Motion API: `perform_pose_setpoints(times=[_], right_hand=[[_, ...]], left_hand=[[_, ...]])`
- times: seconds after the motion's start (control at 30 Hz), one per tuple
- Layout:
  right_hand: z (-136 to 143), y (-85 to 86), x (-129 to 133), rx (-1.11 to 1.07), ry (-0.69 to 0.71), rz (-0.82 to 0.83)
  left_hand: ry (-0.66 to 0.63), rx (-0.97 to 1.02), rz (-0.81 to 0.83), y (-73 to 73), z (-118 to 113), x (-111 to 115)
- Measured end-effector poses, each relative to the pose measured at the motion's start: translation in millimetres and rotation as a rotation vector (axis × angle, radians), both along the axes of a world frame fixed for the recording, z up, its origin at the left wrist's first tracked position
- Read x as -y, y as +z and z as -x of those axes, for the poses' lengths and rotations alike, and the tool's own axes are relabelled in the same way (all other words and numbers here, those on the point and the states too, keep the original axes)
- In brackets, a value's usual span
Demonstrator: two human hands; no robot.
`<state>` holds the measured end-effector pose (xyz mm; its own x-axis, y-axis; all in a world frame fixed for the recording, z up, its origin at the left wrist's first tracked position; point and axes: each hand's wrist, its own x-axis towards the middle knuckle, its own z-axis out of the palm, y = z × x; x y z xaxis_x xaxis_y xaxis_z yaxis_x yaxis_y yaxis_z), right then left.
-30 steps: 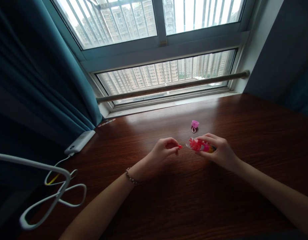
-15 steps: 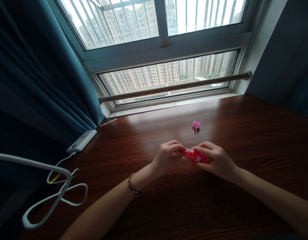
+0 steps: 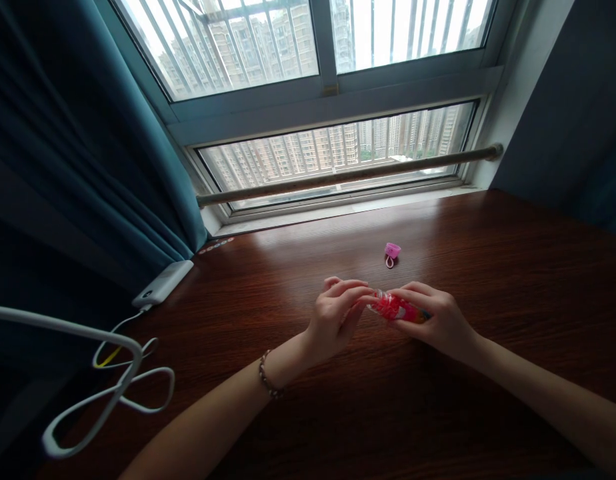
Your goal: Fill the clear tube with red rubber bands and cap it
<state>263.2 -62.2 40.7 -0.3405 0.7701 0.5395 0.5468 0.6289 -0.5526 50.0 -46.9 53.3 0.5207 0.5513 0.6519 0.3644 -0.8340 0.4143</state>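
A small clear bottle point(image 3: 388, 305) filled with something red and pink lies sideways above the table, its mouth towards the left. My right hand point(image 3: 435, 315) is closed around its label end, thumb below and fingers on top. At the mouth, the fingers of my left hand point(image 3: 335, 313) are bent together and touch the bottle's rim; whatever they may pinch there is hidden. A pink cap point(image 3: 393, 250) with a small loop point(image 3: 389, 263) lies on the table beyond both hands.
The dark wooden table point(image 3: 298, 260) reaches to the window sill. A horizontal rail point(image 3: 348, 177) crosses the window. On the left are a white power bank point(image 3: 164, 283), a looped white cable point(image 3: 133, 360) and a blue curtain point(image 3: 138, 153).
My left hand has shifted its fingers: they stretch further over the bottle's mouth, where before they pinched at something red. The bottle and right hand have barely moved.
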Motion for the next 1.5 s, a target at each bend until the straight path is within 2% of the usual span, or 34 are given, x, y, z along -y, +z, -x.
perform_pose_setpoints(times=[0.23, 0.3, 0.5, 0.63, 0.73, 0.8, 0.9, 1.0, 1.07, 1.13, 1.2, 1.23, 1.3, 1.37, 1.4, 1.43, 1.5], right_hand=[[-1.6, -6.2, -1.0, -0.009, -0.004, 0.024], [-2.2, -5.7, -1.6, -0.029, 0.006, 0.045], [-3.6, 6.4, -3.0, -0.143, 0.001, 0.128], [-2.8, 4.8, -3.6, -0.223, -0.016, 0.213], [-1.9, -0.9, -4.6, -0.339, -0.019, 0.332], [-1.1, -3.6, -5.5, -0.454, 0.032, 0.446], [1.3, -4.5, -5.3, -0.602, 0.149, 0.583], [4.9, -4.0, -1.9, -0.671, 0.202, 0.611], [6.4, -4.8, -0.7, -0.668, 0.236, 0.598], [5.4, -7.2, -5.7, -0.637, 0.236, 0.554], [1.7, -11.8, -21.4, -0.564, 0.118, 0.467], [-0.9, -14.9, -33.7, -0.497, 0.001, 0.412], [-6.0, -22.6, -64.7, -0.299, -0.342, 0.255], [-9.0, -31.4, -98.1, -0.08, -0.627, 0.186], [-9.3, -35.7, -113.0, -0.004, -0.711, 0.183], [-8.9, -39.7, -125.6, 0.048, -0.739, 0.198], [-7.0, -46.6, -142.5, 0.069, -0.7, 0.205]], left_hand=[[-0.085, -0.223, 0.128, -1.2, -2.5, 3.2], [-0.083, -0.23, 0.131, -1.9, -2.6, 1.9], [-0.02, 0.03, 0.166, -2.4, 1.1, 0.0], [-0.004, 0.158, 0.229, -3.4, 1.2, -0.9], [0.018, 0.242, 0.347, -8.6, -2.6, -1.4], [-0.004, 0.282, 0.461, -14.3, -7.4, -0.2], [-0.172, 0.313, 0.728, -24.1, -16.3, 4.9], [-0.311, 0.325, 0.976, -31.5, -23.0, 10.9], [-0.297, 0.335, 1.026, -33.5, -24.5, 11.7], [-0.233, 0.374, 0.999, -33.2, -22.7, 7.5], [-0.139, 0.429, 0.93, -31.8, -17.6, -2.4], [-0.084, 0.451, 0.882, -31.2, -13.6, -9.3], [0.023, 0.448, 0.768, -30.8, -3.2, -25.6], [0.148, 0.402, 0.598, -32.2, 9.5, -42.4], [0.227, 0.377, 0.502, -33.5, 16.1, -49.9], [0.296, 0.344, 0.425, -34.9, 22.2, -56.5], [0.402, 0.301, 0.313, -37.9, 32.1, -65.8]])
